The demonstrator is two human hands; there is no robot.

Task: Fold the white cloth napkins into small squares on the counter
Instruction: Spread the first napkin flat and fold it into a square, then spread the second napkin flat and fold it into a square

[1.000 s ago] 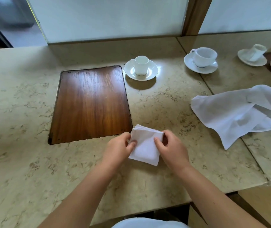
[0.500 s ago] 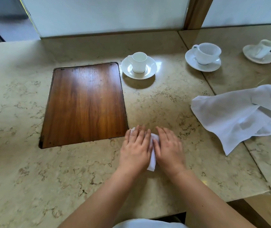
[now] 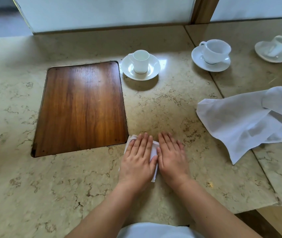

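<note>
The folded napkin (image 3: pixel 154 150) lies flat on the marble bench (image 3: pixel 85 182), almost wholly covered by both hands, so only slivers of white cloth show: a strip between the thumbs, a soft layered corner beyond the left hand's fingertips, and a sharp corner near the left wrist. The left hand (image 3: pixel 137 162) presses down on it with fingers straight and together; the right hand (image 3: pixel 172 160) lies flat just beside it, fingers straight, its thumb edge on the cloth. An unfolded napkin (image 3: pixel 244 121), white and loosely rumpled with one corner turned over, lies well off to the right of the right hand. An inset wooden panel (image 3: pixel 82 107) sits just beyond the left hand.
</note>
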